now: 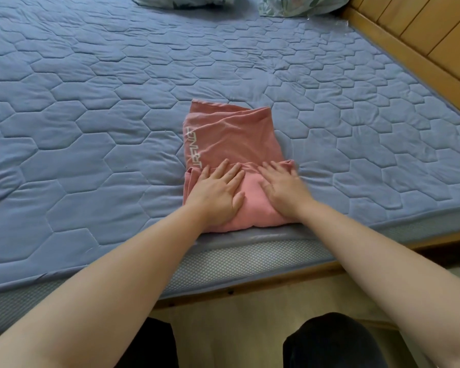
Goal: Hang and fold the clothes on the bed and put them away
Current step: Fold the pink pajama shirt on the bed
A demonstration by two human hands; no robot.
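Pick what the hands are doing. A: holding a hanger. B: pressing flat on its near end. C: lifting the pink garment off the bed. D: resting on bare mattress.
B: the left hand and the right hand lie flat, fingers straight, on the near end of the pink garment.

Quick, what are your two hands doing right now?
Left hand: open, flat, pressing on the folded pink cotton garment.
Right hand: open, flat, pressing on the same garment; it is slightly blurred.
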